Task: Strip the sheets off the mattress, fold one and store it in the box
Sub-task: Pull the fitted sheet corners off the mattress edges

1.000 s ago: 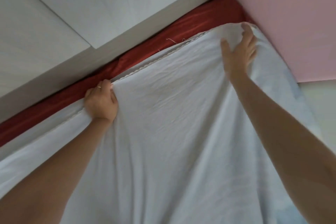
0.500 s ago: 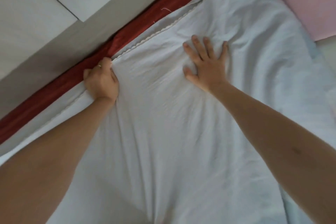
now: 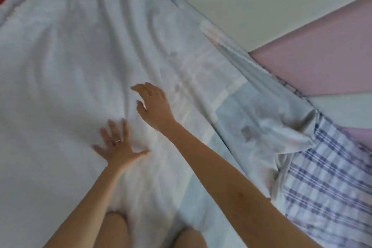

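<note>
Our left hand (image 3: 118, 148) lies spread flat on the white sheet (image 3: 76, 56), right hand (image 3: 154, 104) just beyond, loosely curled, perhaps touching it — snatch one-handed and we could drag the plaid sheet (image 3: 332, 177) along.

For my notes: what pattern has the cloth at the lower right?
The cloth has blue-and-white checks, clearest in the head view.

The white sheet (image 3: 80, 56) was thin, matt cloth, softly creased and faintly see-through toward the right, the blue-checked fabric (image 3: 326, 187) at the near right was matt woven cloth, and the pink panels (image 3: 322, 62) on the far right looked smooth and matt.
</note>
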`<state>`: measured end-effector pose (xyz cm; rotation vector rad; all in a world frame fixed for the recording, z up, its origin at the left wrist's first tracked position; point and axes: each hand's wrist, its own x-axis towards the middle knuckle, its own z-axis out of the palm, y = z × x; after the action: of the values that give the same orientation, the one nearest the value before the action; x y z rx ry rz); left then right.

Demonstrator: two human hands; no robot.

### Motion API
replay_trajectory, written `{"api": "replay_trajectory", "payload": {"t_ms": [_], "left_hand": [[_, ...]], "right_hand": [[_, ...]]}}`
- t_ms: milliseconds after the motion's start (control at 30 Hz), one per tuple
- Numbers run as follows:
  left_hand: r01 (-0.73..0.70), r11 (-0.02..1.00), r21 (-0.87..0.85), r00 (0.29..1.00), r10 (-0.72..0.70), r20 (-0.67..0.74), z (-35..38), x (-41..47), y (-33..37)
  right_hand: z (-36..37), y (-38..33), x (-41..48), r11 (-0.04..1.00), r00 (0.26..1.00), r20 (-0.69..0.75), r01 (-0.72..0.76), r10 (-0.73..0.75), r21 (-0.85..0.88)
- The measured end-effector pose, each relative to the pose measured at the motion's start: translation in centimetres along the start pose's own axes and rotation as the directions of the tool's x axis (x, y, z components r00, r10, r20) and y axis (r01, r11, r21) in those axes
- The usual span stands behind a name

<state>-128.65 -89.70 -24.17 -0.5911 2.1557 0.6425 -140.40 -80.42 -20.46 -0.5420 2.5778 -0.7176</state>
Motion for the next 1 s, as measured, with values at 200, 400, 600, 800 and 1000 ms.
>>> {"api": "replay_trajectory", "payload": {"t_ms": [200,400,600,800,1000], "left_hand": [[0.168,0.984,0.051,0.976,-0.159,-0.15,3.5,0.0,3.5],[0.297,0.954,0.047,0.939,-0.282,-0.198,5.1,-1.1,6.6],[0.275,0.958,-0.078,0.96,-0.278,-0.034,13.0,-5.2,19.3],[0.315,0.948,0.047,0.944,-0.318,0.091,20.5,-7.3,30.3],[0.346,0.933,0.097,0.938,-0.343,-0.048,22.6,-6.7,30.5]], "right_hand": [[-3.8,20.9,-25.0,0.836,0.884,0.439,0.114,0.16,-0.536],[-11.8,34.1,-27.2,0.407,0.407,0.059,-0.874,0.912,-0.266],[-13.5,34.7,-29.8,0.508,0.508,-0.009,-0.861,0.861,-0.033],[-18.6,40.3,-32.9,0.327,0.27,-0.252,-0.919,0.929,0.22],[-20.7,45.9,-32.5,0.358,0.359,0.013,-0.926,0.933,-0.122]]}}
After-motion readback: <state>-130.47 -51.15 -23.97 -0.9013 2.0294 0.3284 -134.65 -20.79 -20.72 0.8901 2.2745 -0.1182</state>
